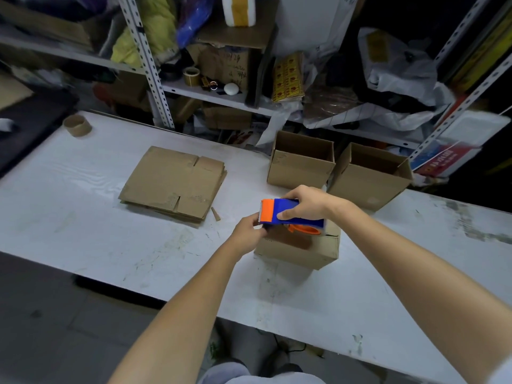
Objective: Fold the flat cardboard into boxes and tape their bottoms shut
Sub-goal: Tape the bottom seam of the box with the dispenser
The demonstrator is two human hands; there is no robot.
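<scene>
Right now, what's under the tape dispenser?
The tape dispenser, held by the right hand, sits over a folded box on the table. The left hand pinches at its toothed end. The box's top seam is mostly covered, so any tape there can't be seen.

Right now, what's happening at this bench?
A person is taping a folded brown cardboard box on the white table. The right hand grips a blue and orange tape dispenser over the box, and the left hand pinches at its orange front end. Two open-topped brown cardboard boxes stand behind, and a stack of flat brown cardboard waits at left.
</scene>
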